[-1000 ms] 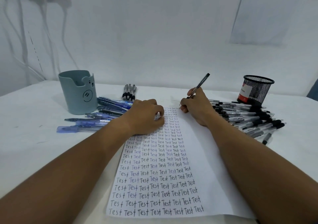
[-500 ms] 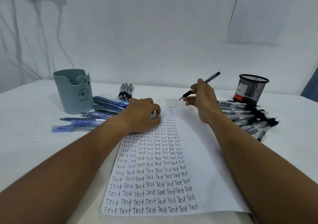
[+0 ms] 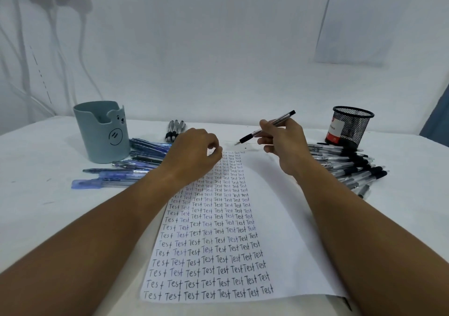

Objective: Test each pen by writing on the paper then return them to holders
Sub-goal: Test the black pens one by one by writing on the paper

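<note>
Pen (image 3: 267, 127) pinched in right hand (image 3: 284, 143) fingers above paper (image 3: 279, 218); left hand (image 3: 194, 155) fingers loosely curled, empty.

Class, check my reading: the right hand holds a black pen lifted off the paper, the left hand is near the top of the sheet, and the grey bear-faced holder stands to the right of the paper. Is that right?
One detail is wrong. In the head view the grey bear-faced holder stands left of the paper; the black mesh holder stands on the right. The right hand does hold the black pen off the sheet, and the left hand is near its top.
</note>
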